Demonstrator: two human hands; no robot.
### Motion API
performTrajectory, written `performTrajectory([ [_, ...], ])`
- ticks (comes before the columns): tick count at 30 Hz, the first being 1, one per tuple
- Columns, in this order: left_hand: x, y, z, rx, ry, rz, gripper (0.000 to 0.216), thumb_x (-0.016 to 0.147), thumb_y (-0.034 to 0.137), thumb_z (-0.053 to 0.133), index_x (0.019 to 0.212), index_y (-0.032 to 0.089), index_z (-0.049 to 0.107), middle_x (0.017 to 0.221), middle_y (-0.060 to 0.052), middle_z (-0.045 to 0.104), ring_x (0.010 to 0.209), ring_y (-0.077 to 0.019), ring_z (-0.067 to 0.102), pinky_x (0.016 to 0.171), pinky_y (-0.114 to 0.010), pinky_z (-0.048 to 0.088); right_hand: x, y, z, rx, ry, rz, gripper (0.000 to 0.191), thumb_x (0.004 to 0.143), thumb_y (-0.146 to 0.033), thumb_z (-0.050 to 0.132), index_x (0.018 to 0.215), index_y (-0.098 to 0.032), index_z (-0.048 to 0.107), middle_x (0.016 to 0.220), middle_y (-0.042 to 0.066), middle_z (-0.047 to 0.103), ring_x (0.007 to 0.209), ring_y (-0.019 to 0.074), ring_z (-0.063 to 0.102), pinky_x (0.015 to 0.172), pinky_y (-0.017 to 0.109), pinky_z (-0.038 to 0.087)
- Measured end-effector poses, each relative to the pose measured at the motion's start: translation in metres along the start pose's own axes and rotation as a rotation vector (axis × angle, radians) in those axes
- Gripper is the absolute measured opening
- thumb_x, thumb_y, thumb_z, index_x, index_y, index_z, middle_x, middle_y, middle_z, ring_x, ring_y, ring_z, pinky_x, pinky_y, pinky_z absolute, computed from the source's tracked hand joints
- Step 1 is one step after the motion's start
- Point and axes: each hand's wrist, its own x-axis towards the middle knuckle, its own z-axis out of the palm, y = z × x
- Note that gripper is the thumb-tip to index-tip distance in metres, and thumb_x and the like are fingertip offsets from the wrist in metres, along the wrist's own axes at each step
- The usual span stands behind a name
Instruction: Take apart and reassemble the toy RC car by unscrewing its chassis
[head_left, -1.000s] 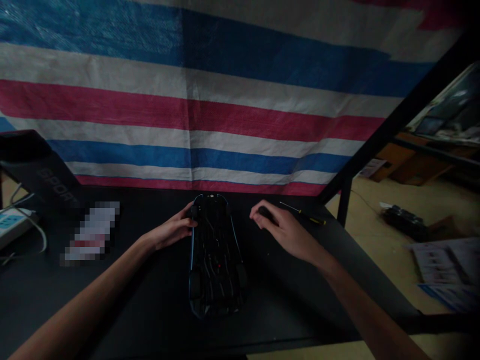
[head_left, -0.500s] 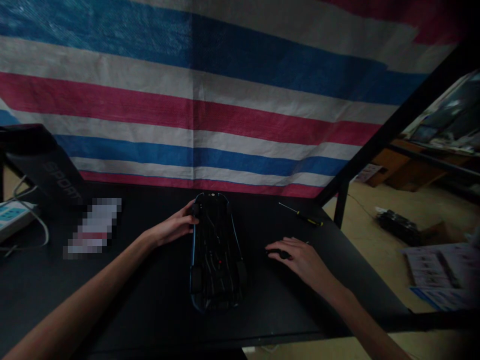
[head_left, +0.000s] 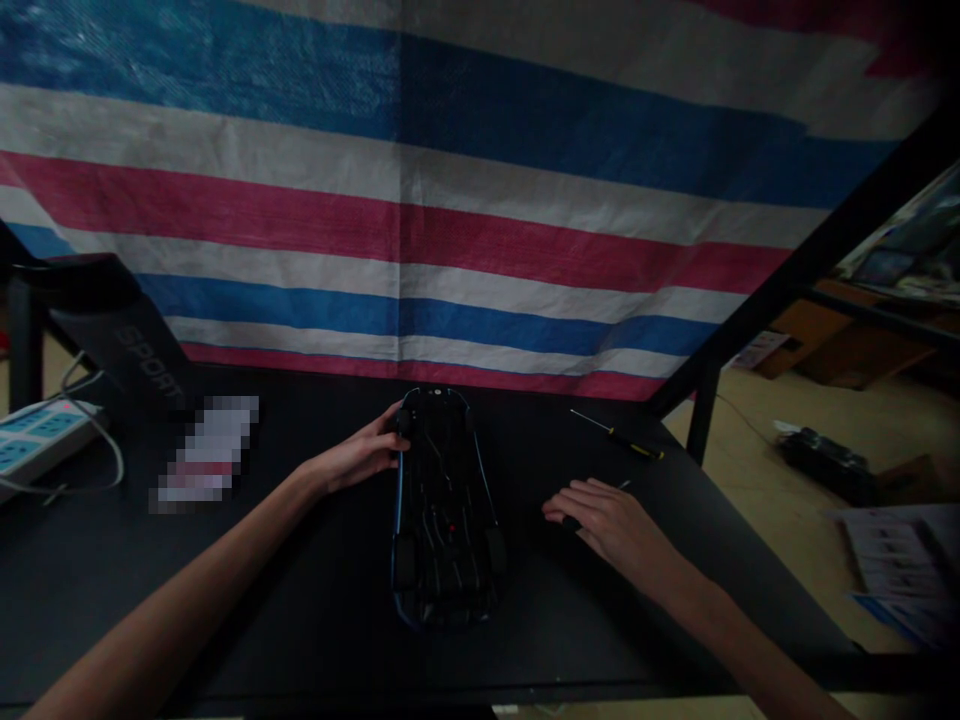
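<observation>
A toy car (head_left: 448, 500) lies upside down on the black table, its dark underside and wheels facing up and blue body edges showing. My left hand (head_left: 367, 452) grips its far left side by the front wheel, thumb on the edge. To the right of the car, my right hand (head_left: 600, 520) rests low over the table with its fingers curled over a small screwdriver. The black handle end (head_left: 571, 523) peeks out below the fingers, and a thin metal shaft (head_left: 625, 484) shows past the knuckles. Most of that tool is hidden by the hand.
Another screwdriver (head_left: 634, 445), black and yellow, lies farther back on the table (head_left: 315, 620). At left are a power strip (head_left: 45, 440) with a cable, a dark "SPORT" item (head_left: 142, 345) and a pixelated item (head_left: 210, 450). A striped sheet (head_left: 450, 240) hangs behind.
The view has shifted slightly, so everything sits a little farther right. My right fingers have closed over more of the black handle; my left hand keeps its grip on the car.
</observation>
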Motion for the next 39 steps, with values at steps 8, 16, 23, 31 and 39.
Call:
performTrajectory([
  [8, 0.001, -0.001, 0.002, -0.028, -0.010, 0.008, 0.087, 0.082, 0.011, 0.072, 0.160, 0.033, 0.038, 0.129, -0.005, 0.063, 0.104, -0.0173, 0.062, 0.093, -0.032, 0.049, 0.037, -0.034, -0.013, 0.413, 0.053, 0.313, 0.010, 0.100, -0.025, 0.060, 0.104, -0.026, 0.069, 0.084, 0.000, 0.069, 0.074, 0.0158, 0.071, 0.064, 0.024, 0.057],
  [16, 0.000, -0.002, 0.005, -0.032, -0.048, 0.043, 0.085, 0.083, 0.011, 0.070, 0.159, 0.033, 0.038, 0.134, -0.006, 0.064, 0.109, -0.0198, 0.064, 0.095, -0.033, 0.050, 0.132, -0.097, -0.040, 0.690, 0.072, 0.118, 0.009, 0.098, -0.024, 0.063, 0.102, -0.025, 0.070, 0.086, -0.001, 0.071, 0.076, 0.0132, 0.071, 0.067, 0.022, 0.055],
  [23, 0.003, -0.006, 0.002, -0.077, -0.049, 0.048, 0.091, 0.078, 0.011, 0.075, 0.159, 0.031, 0.036, 0.117, -0.004, 0.068, 0.100, -0.0190, 0.068, 0.088, -0.031, 0.054, 0.168, -0.105, -0.045, 0.663, -0.064, -0.020, 0.012, 0.097, -0.021, 0.066, 0.105, -0.024, 0.074, 0.096, 0.002, 0.079, 0.081, 0.0163, 0.076, 0.075, 0.027, 0.055],
  [31, 0.001, -0.004, 0.006, -0.077, -0.046, 0.025, 0.088, 0.077, 0.011, 0.077, 0.155, 0.029, 0.040, 0.110, -0.002, 0.067, 0.098, -0.0186, 0.068, 0.089, -0.032, 0.051, 0.169, -0.106, -0.042, 0.703, -0.107, 0.007, 0.011, 0.099, -0.026, 0.065, 0.103, -0.022, 0.075, 0.092, 0.003, 0.079, 0.080, 0.0164, 0.074, 0.074, 0.027, 0.052],
  [39, 0.000, -0.001, 0.009, -0.088, -0.037, 0.011, 0.084, 0.078, 0.012, 0.078, 0.153, 0.031, 0.043, 0.116, -0.002, 0.066, 0.100, -0.0163, 0.066, 0.091, -0.031, 0.050, 0.179, -0.100, -0.071, 0.782, 0.037, 0.018, 0.014, 0.107, -0.031, 0.053, 0.111, -0.023, 0.063, 0.103, 0.002, 0.074, 0.095, 0.0163, 0.070, 0.088, 0.032, 0.053],
])
